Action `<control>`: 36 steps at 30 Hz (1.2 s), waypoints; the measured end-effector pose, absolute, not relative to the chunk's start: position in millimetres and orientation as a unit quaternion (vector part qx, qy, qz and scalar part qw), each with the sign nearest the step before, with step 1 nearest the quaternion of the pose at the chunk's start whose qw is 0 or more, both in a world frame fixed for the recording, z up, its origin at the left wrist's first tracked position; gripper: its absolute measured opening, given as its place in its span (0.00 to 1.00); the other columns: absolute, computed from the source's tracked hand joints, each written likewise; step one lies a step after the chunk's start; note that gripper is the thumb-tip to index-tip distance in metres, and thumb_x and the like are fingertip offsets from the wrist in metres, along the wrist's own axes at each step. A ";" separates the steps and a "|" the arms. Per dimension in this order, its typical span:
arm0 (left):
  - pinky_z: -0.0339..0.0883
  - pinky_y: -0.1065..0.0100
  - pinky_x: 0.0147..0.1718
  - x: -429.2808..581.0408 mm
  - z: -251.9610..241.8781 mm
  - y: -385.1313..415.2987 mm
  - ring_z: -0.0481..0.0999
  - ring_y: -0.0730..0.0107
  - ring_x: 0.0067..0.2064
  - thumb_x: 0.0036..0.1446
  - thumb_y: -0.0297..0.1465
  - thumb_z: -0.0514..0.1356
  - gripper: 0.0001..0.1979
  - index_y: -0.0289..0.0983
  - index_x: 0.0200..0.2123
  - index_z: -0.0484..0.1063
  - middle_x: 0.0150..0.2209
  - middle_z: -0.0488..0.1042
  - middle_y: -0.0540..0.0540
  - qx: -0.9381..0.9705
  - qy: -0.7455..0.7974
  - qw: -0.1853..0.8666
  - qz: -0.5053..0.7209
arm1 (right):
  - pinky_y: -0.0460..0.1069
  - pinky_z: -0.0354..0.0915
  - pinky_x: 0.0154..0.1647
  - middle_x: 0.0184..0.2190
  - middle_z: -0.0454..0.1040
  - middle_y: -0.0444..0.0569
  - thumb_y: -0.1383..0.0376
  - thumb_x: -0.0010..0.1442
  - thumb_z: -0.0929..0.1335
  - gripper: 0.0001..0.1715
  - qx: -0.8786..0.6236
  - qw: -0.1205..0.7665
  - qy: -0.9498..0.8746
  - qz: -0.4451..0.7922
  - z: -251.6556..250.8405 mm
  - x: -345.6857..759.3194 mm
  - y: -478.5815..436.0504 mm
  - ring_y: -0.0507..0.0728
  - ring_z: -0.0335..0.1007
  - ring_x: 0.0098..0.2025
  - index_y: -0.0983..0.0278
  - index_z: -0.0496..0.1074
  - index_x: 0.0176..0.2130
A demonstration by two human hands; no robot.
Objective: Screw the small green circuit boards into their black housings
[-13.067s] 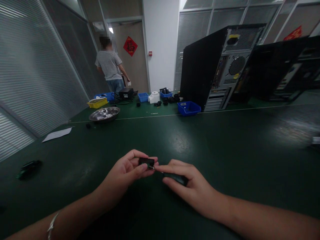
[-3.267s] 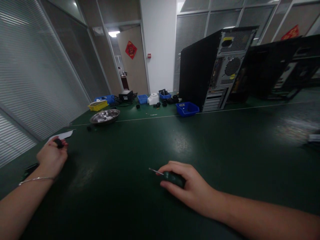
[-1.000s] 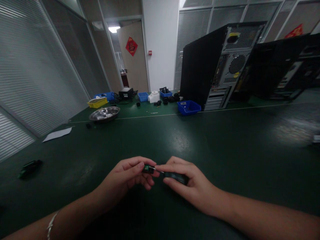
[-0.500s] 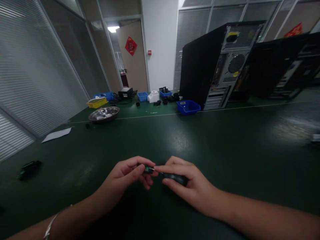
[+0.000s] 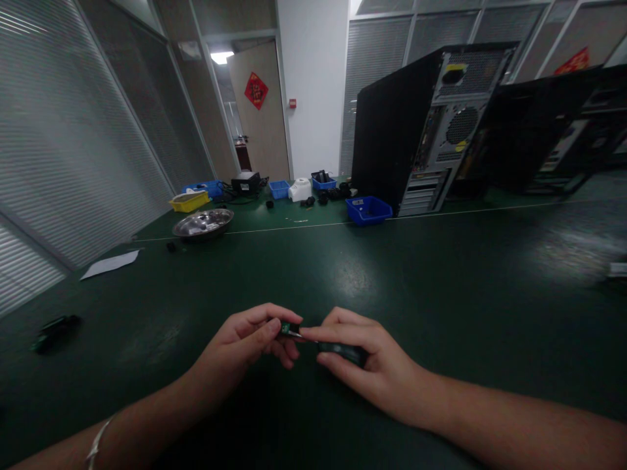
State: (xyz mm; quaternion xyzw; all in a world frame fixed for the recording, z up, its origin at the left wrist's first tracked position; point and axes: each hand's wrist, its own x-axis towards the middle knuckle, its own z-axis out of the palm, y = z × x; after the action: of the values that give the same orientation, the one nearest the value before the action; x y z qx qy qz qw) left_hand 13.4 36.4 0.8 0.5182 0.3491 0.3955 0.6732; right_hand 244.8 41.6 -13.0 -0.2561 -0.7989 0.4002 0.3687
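My left hand [image 5: 252, 336] pinches a small green circuit board [image 5: 285, 328] between thumb and fingers; most of the board is covered by them. In my right hand [image 5: 367, 349] lies a screwdriver [image 5: 340, 352] with a dark handle, its index finger stretched along the thin metal shaft. The shaft points left, and its tip is at the right end of the board; whether it touches is too small to tell. Both hands are close together above the green table [image 5: 294, 274].
A dark green-black part [image 5: 56, 331] lies far left, near a white paper sheet [image 5: 110, 264]. Behind stand a metal bowl [image 5: 203, 224], a yellow tray [image 5: 189, 202], a blue bin [image 5: 369, 211] and a white plastic housing [image 5: 300, 190]. A black computer tower [image 5: 396, 124] rises at back right.
My left hand has shifted slightly left and up with the circuit board, and the board has tilted a little. My right hand with the screwdriver has hardly moved.
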 end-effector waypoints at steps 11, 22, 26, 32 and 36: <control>0.70 0.68 0.37 11.7 -3.2 34.6 0.78 0.68 0.34 0.63 0.34 0.59 0.12 0.34 0.46 0.75 0.33 0.80 0.43 0.533 0.323 0.689 0.369 | 0.49 0.65 0.36 0.37 0.72 0.50 0.72 0.62 0.68 0.20 -0.232 0.369 -0.806 0.400 -12.0 243.6 39.3 0.55 0.70 0.37 0.63 0.75 0.53; 0.64 0.59 0.56 14.4 4.2 38.9 0.74 0.60 0.55 0.63 0.27 0.60 0.06 0.37 0.44 0.68 0.53 0.76 0.40 0.489 0.373 0.662 0.430 | 0.51 0.66 0.43 0.40 0.73 0.49 0.72 0.63 0.67 0.21 -0.263 0.398 -0.787 0.392 -11.5 243.8 41.6 0.56 0.71 0.41 0.60 0.72 0.55; 0.64 0.60 0.53 15.3 9.4 38.9 0.75 0.61 0.53 0.59 0.26 0.63 0.09 0.36 0.43 0.68 0.53 0.75 0.39 0.526 0.414 0.619 0.410 | 0.51 0.66 0.43 0.41 0.73 0.49 0.72 0.64 0.67 0.21 -0.269 0.385 -0.790 0.393 -8.9 244.5 40.3 0.56 0.71 0.42 0.59 0.72 0.55; 0.66 0.65 0.41 11.4 7.2 39.7 0.73 0.63 0.43 0.59 0.31 0.63 0.11 0.36 0.45 0.74 0.44 0.77 0.43 0.589 0.439 0.568 0.371 | 0.52 0.66 0.43 0.41 0.74 0.50 0.72 0.64 0.67 0.19 -0.266 0.393 -0.787 0.394 -6.0 243.2 40.2 0.56 0.71 0.42 0.60 0.72 0.53; 0.63 0.67 0.34 10.7 6.4 37.0 0.69 0.68 0.34 0.63 0.37 0.57 0.17 0.38 0.52 0.73 0.36 0.74 0.46 0.611 0.473 0.527 0.354 | 0.52 0.66 0.43 0.41 0.74 0.51 0.72 0.64 0.67 0.20 -0.260 0.391 -0.790 0.394 -6.1 243.0 39.8 0.56 0.71 0.42 0.61 0.72 0.55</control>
State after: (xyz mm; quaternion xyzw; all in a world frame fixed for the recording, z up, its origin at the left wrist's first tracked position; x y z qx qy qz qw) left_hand 10.7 37.0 6.4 0.6113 0.4728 0.3540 0.5267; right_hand 243.0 39.8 -6.1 -0.2599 -0.7901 0.3943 0.3909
